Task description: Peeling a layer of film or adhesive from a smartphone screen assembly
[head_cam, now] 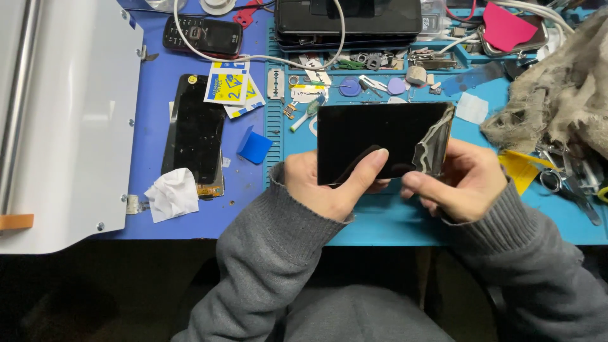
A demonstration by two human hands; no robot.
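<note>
Nearest the camera, two grey sleeves (272, 253) rise from the bottom edge toward the middle of the bench (380, 221). The left hand (323, 187) has its grip clamped on the lower left edge of a black glossy panel (373, 136), thumb lying across the dark face and fingers behind it. The right hand (459, 180) is closed on the panel's right end, its fingers pinching a clear film (437, 142) that curls away from the panel's right edge. The panel is held flat toward the camera, just above the teal mat (392, 218) that covers the bench's right part.

To the left, on the blue surface, a crumpled white tissue (171, 193) lies touching the lower end of a dark phone screen (196, 133). A small blue wedge (254, 147) sits just beside the mat's ribbed edge. Yellow and white packets (231, 85) overlap the screen's top corner. A large white panel (69, 120) fills the far left.

Right of the hands, a yellow scrap (522, 168) and scissors (563, 180) lie under a frayed beige cloth (557, 95).

Farther back, a razor blade (275, 83), guitar-pick pry tools (349, 87) and small metal parts crowd the mat's trays. A black keypad phone (202, 35) rests at the rear left, a white cable (253, 56) looping past it to a black device (348, 19). A pink piece (506, 28) sits at the rear right.
</note>
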